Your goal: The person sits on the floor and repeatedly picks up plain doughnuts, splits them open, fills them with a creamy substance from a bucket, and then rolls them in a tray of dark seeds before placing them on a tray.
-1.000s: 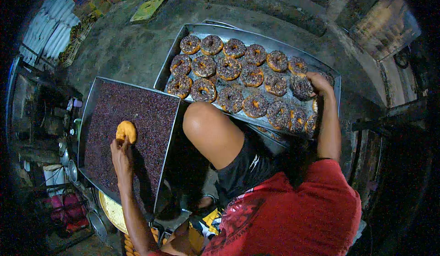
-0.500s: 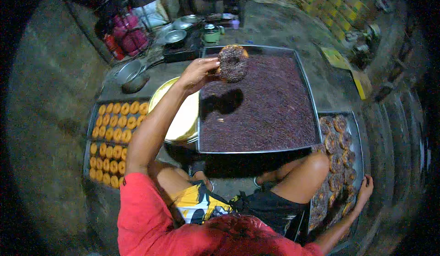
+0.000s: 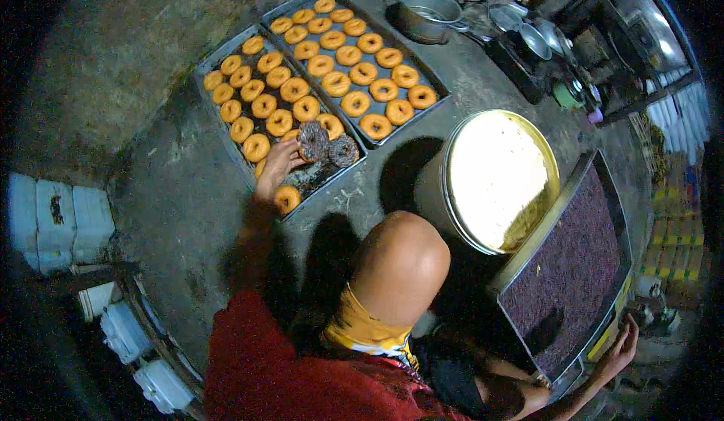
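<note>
My left hand (image 3: 277, 166) is closed on a doughnut coated with dark sprinkles (image 3: 313, 140), just over the near end of a dark tray (image 3: 228, 146) of plain golden doughnuts. A second sprinkle-coated doughnut (image 3: 344, 151) lies in that tray, to the right of the held one. One plain doughnut (image 3: 286, 199) sits at the tray's near corner. Off to the far right, my right hand (image 3: 621, 352) is held with its fingers stretched and nothing seen in them, by the near end of a large metal tray of dark sprinkles (image 3: 569, 270).
Beside the first tray lies another tray (image 3: 431, 113) with rows of plain doughnuts. A big bucket (image 3: 445, 195) with pale contents stands between my knee and the sprinkle tray. A metal pot (image 3: 430, 15) and a stove (image 3: 520, 63) are farther back. Pale containers (image 3: 154, 353) stand at lower left.
The view has turned to the left. My left hand has carried the coated doughnut from above the sprinkle tray to the doughnut tray on the left. My right hand still appears empty.
</note>
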The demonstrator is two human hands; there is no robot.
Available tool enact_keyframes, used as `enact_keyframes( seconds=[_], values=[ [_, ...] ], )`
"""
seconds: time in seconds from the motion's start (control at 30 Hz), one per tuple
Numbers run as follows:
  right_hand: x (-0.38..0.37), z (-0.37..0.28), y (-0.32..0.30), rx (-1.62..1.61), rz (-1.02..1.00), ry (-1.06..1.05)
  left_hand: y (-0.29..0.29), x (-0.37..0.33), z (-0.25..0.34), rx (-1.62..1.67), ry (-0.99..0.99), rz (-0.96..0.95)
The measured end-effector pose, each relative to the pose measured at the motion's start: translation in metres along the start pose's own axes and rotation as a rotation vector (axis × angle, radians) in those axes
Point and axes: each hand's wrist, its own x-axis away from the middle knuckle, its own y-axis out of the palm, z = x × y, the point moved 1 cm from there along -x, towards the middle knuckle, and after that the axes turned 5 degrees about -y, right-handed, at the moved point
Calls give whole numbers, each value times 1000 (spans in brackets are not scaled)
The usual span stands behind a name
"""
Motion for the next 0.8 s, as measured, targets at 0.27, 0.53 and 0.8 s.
enact_keyframes(
  seconds=[0.27, 0.53, 0.8],
  values=[
    [-46, -76, 47, -32, -125, -45, -84, -47, -113, -367, -367, 207],
    [-40, -96, 78, -209, -66, -81, 23, -105, -61, -1185, 320, 506],
    [-21, -134, 58, -75, 100, -235, 44, -46, -51, -1342, 307, 627]
  ],
)
